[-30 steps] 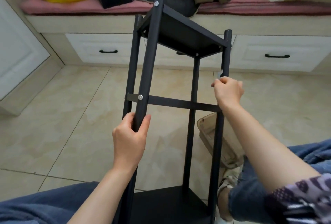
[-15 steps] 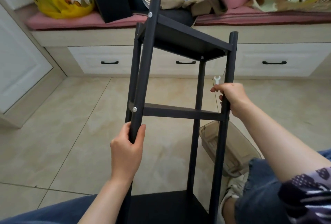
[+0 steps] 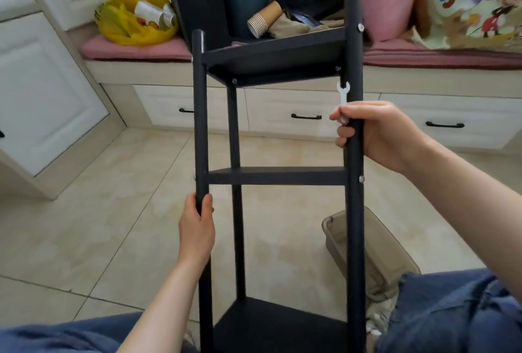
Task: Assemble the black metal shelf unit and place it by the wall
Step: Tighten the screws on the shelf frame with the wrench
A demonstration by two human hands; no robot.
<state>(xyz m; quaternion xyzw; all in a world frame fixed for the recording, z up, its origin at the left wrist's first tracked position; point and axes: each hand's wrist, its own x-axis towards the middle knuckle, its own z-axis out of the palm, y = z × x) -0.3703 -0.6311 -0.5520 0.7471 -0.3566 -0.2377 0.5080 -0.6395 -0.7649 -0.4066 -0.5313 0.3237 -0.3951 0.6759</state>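
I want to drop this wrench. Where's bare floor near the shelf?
Bare tile floor lies left of the shelf unit, between the left hand and the white cabinet. To its right the brown bin crowds the floor; the bench is piled.

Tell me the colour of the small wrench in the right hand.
White wrench; the head view shows it best.

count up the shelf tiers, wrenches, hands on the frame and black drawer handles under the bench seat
shelf tiers: 3
wrench: 1
hands: 2, left hand gripping the left post, right hand gripping the right post
drawer handles: 3
total: 9
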